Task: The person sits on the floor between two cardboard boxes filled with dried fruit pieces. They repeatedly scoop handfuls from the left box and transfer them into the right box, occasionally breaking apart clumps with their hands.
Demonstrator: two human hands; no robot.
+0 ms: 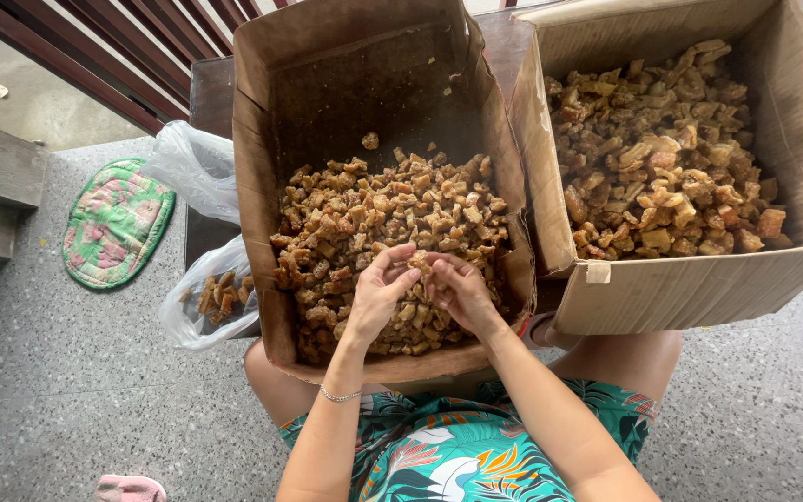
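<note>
A cardboard box [255, 186] rests against my knees, half full of small brown sugary chunks [364, 214]. Over the near part of the pile, my left hand [378, 293] and my right hand [462, 293] meet, fingertips pinched together on one brown chunk [419, 268]. A thin bracelet circles my left wrist. A second, larger cardboard box [699, 288] stands to the right, filled with bigger brown chunks [671, 158].
A clear plastic bag [199, 307] with a few brown pieces lies left of the first box, another bag [195, 167] behind it. A green floral mat [115, 223] lies on the speckled floor. A dark wooden railing [123, 56] runs across the back left.
</note>
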